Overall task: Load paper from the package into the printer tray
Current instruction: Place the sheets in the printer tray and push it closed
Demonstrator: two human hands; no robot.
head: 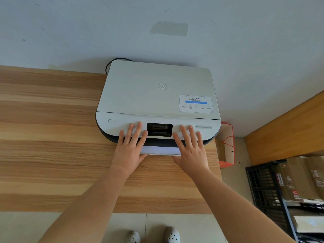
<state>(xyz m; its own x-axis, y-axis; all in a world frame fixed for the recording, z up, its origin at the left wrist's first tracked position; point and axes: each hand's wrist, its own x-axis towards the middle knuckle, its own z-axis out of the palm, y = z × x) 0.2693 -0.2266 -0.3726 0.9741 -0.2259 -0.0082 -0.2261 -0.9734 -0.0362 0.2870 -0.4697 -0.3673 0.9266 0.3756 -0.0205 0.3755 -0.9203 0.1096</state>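
Observation:
A white printer sits on the wooden table against the wall, its dark screen facing me. Below the front panel the paper tray sticks out a little, with white paper showing in it. My left hand lies flat with fingers spread, fingertips on the front panel left of the screen and thumb at the tray's left front edge. My right hand mirrors it right of the screen, thumb by the tray's right front corner. No paper package is in view.
A black cable loops behind the printer's back left corner. A paper bag with red cord stands on the floor right of the table. Black crates and boxes on a rack fill the lower right. My shoes show below the table edge.

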